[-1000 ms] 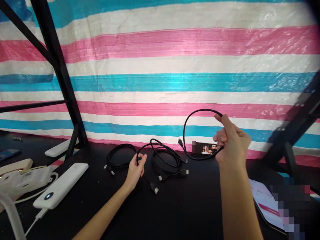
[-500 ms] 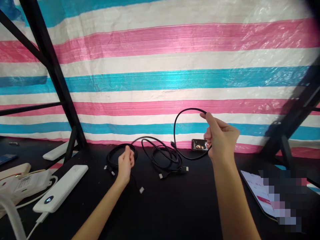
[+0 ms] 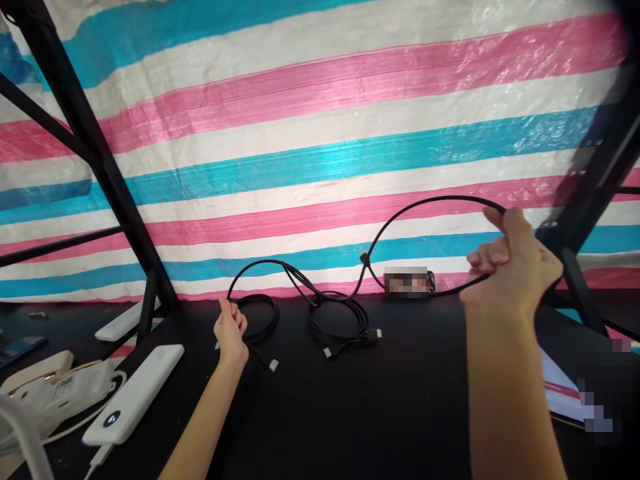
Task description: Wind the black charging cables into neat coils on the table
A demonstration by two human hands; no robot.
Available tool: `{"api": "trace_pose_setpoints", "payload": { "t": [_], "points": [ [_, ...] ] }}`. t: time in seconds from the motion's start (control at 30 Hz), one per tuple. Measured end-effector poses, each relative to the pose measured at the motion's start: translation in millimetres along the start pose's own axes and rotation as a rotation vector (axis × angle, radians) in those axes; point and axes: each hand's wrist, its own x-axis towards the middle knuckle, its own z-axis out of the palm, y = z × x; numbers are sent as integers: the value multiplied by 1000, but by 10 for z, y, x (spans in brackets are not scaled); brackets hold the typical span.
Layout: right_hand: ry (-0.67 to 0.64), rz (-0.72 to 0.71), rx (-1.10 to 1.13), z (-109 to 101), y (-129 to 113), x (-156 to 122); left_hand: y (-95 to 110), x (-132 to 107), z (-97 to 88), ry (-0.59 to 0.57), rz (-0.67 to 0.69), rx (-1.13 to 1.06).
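A black cable (image 3: 440, 199) runs in a wide loop into my right hand (image 3: 510, 263), whose fingers are closed round it. Farther left the same cable seems to continue to my left hand (image 3: 231, 333), pinched on it near the tabletop. A small plug end (image 3: 365, 259) hangs where the loop crosses itself. Behind my left hand lies a coiled black cable (image 3: 270, 323), and a pale connector (image 3: 273, 365) sticks out in front of it. Between the hands rests another coiled black cable (image 3: 345, 337) with two pale-ended connectors. My palms hide part of the held cable.
On the left stand a white power bank (image 3: 143, 390) with a lead plugged in and a white power strip (image 3: 75, 390). A small phone (image 3: 432, 283) leans at the back; a larger phone (image 3: 563, 393) lies right. Black frame posts (image 3: 107, 173) flank the striped sheet (image 3: 325, 127).
My right hand has moved right, drawing the cable loop wider. My left hand has shifted slightly left, and the cable between the hands is more spread out. The view has tilted a little.
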Motion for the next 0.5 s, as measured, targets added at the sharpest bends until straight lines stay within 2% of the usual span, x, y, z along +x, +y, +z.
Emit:
{"api": "trace_pose_setpoints", "payload": {
  "t": [0.13,0.3,0.5],
  "points": [
    [-30,19,-6,-61,-40,32,2,-31,26,15,72,50],
    [-85,-3,-28,52,-45,-49,-46,-190,79,-85,150,155],
    [-330,-40,-264,242,-50,-307,-136,-356,75,-245,237,306]
  ]
}}
